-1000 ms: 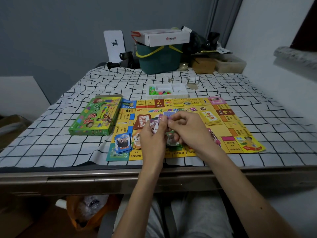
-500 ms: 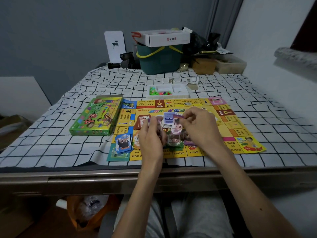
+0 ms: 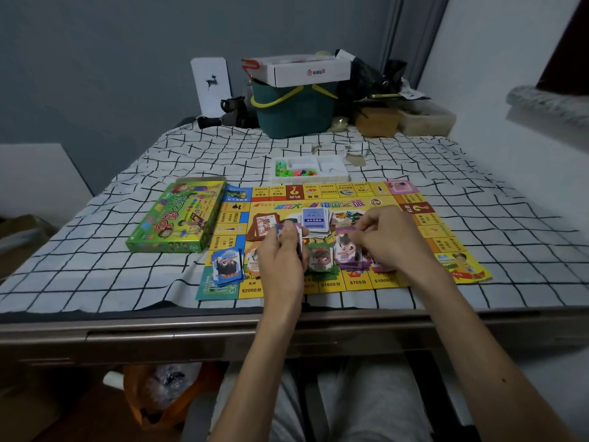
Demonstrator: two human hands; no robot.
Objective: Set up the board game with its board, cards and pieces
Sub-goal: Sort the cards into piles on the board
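— Both hands are busy, see? Left hand (image 3: 282,253) and right hand (image 3: 393,239), out over a desk (image 3: 191,333) draped in a white cloth with a black grid (image 3: 95,250).

— Grey wall behind. At the far edge there's a teal basket with a yellow handle (image 3: 293,116), with a white cardboard box (image 3: 306,71) sitting on top.

— Left hand's fingers are curled round a small stack of paper notes (image 3: 291,231), held upright.

— And the right one pinches a purple note marked 500 (image 3: 345,248) between thumb and fingertips, just over a purple pile.

— That's all on the yellow printed game board (image 3: 430,231), lying flat near the desk's front edge, with a green game box (image 3: 178,218) right against its left side.

— Piles are laid out on it: blue notes (image 3: 226,266) by the front left corner, green notes (image 3: 320,261) between the hands, blue-backed cards (image 3: 314,220) and red-brown cards (image 3: 263,224) nearer the middle.

— A white plastic tray (image 3: 331,178) holds green and pink pieces, just behind the board's far edge.
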